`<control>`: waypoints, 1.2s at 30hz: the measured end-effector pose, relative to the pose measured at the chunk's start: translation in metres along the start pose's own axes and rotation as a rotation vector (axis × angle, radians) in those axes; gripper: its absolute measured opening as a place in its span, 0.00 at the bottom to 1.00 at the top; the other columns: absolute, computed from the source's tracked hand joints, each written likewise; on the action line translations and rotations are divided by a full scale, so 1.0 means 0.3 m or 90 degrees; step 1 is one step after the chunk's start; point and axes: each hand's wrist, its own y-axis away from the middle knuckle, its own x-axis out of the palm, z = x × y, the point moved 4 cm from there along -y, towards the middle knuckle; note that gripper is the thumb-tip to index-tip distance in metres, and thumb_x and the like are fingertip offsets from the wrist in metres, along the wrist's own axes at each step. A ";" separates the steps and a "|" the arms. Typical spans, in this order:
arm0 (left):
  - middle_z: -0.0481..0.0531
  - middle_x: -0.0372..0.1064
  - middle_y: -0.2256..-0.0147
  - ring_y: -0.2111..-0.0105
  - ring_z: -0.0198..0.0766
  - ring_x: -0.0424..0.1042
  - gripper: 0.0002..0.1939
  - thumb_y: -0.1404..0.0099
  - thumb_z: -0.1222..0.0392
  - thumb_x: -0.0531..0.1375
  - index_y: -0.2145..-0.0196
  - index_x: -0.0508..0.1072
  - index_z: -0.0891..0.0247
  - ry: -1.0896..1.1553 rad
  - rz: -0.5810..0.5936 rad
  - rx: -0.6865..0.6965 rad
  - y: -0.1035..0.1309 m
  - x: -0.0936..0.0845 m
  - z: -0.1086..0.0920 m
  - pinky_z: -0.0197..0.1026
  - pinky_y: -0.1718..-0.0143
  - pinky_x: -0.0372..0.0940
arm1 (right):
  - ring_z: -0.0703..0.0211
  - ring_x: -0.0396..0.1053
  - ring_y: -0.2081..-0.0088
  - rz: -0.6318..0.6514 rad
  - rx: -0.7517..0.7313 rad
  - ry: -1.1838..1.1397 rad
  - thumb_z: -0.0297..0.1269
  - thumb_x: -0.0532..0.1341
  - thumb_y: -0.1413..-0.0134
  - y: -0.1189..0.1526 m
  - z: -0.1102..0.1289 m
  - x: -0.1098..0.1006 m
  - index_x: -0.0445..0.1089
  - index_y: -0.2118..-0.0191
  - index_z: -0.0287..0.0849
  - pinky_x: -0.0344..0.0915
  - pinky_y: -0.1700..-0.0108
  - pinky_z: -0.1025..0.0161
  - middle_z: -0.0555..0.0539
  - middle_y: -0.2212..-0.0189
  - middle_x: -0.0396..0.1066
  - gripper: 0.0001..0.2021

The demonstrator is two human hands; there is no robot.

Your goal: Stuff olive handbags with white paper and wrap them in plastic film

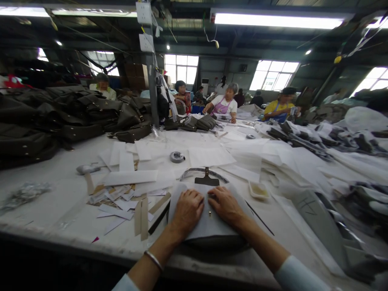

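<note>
A dark handbag (216, 243) lies flat before me at the table's front edge, with a white sheet (212, 228) covering most of its face. Its wrapped handle (185, 173) arches beyond the sheet, and a dark flap tab (207, 180) sticks out there. A small brass clasp (209, 213) shows through the sheet between my hands. My left hand (189, 208) rests on the sheet's left half, fingers lying on it and slightly bent. On the right half, my right hand (226, 204) also lies on the sheet, its fingers loosely bent and apart. Neither holds anything.
Paper and card strips (124, 202) are heaped at left, near a tape roll (177, 157). A small yellowish dish (258, 190) stands to the right, by a grey bag panel (321, 222). Dark bags (75, 113) pile up at back left. Several co-workers (222, 103) sit across the table.
</note>
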 end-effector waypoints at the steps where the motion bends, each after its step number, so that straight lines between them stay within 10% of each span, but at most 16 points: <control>1: 0.54 0.70 0.48 0.43 0.46 0.63 0.12 0.31 0.61 0.54 0.51 0.71 0.60 -0.005 -0.011 0.017 -0.007 0.010 0.002 0.51 0.39 0.55 | 0.54 0.66 0.48 0.013 -0.007 0.014 0.33 0.58 0.40 -0.003 -0.007 0.008 0.72 0.52 0.42 0.57 0.44 0.59 0.44 0.52 0.72 0.12; 13: 0.58 0.70 0.49 0.43 0.51 0.63 0.15 0.29 0.53 0.53 0.48 0.70 0.59 -0.098 -0.001 -0.026 -0.030 0.056 0.027 0.67 0.37 0.41 | 0.50 0.68 0.49 0.034 -0.031 0.131 0.46 0.55 0.34 0.024 -0.024 0.033 0.71 0.50 0.43 0.44 0.36 0.50 0.44 0.54 0.75 0.15; 21: 0.56 0.71 0.59 0.55 0.48 0.68 0.15 0.28 0.51 0.51 0.57 0.70 0.63 -0.127 0.018 0.012 -0.067 0.061 0.029 0.51 0.49 0.58 | 0.49 0.70 0.56 0.018 -0.012 0.221 0.50 0.51 0.32 0.009 -0.034 0.013 0.72 0.62 0.41 0.54 0.44 0.52 0.42 0.63 0.75 0.19; 36: 0.57 0.75 0.68 0.64 0.46 0.74 0.21 0.26 0.52 0.47 0.67 0.74 0.64 -0.152 0.068 0.021 -0.151 0.085 0.043 0.48 0.59 0.61 | 0.48 0.76 0.60 0.043 0.094 0.242 0.49 0.46 0.30 -0.020 -0.076 0.026 0.73 0.65 0.42 0.60 0.55 0.55 0.41 0.67 0.78 0.24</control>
